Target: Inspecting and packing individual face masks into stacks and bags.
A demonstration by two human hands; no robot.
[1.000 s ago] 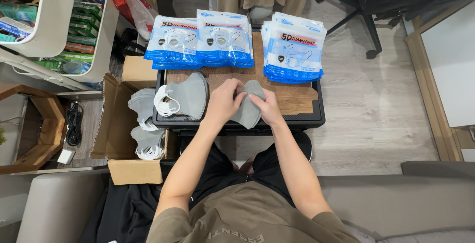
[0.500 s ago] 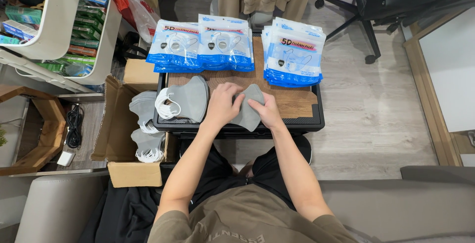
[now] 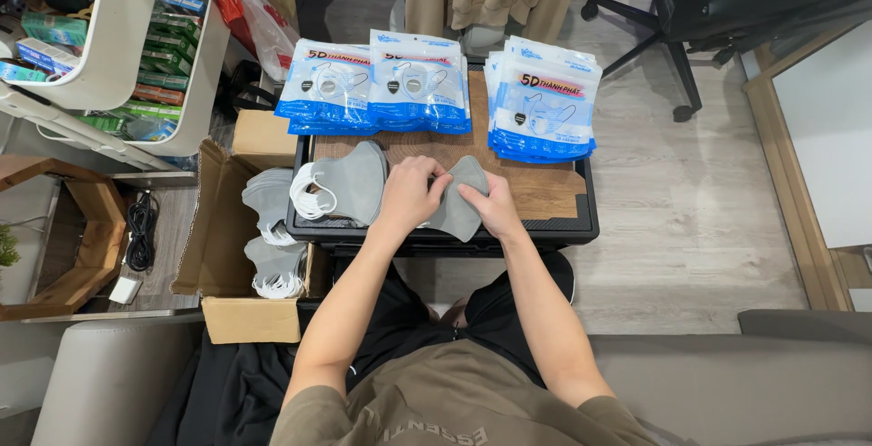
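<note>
Both of my hands rest on a small stack of grey face masks (image 3: 461, 213) at the front of a low wooden-topped table (image 3: 545, 193). My left hand (image 3: 409, 193) presses and pinches the left side of the stack. The right side is gripped by my right hand (image 3: 490, 205). Left of my hands lies another pile of grey masks (image 3: 352, 183) with white ear loops. Blue-and-white mask packets lie at the table's back left (image 3: 374, 90) and back right (image 3: 543, 101).
An open cardboard box (image 3: 245, 273) with more grey masks stands left of the table. A white shelf cart (image 3: 136, 55) with small boxes is at far left. A black office chair (image 3: 727, 10) stands at back right. Grey sofa cushions flank my legs.
My hands have shifted only slightly on the grey mask stack; the view has drifted a little. Nothing was picked up or let go.
</note>
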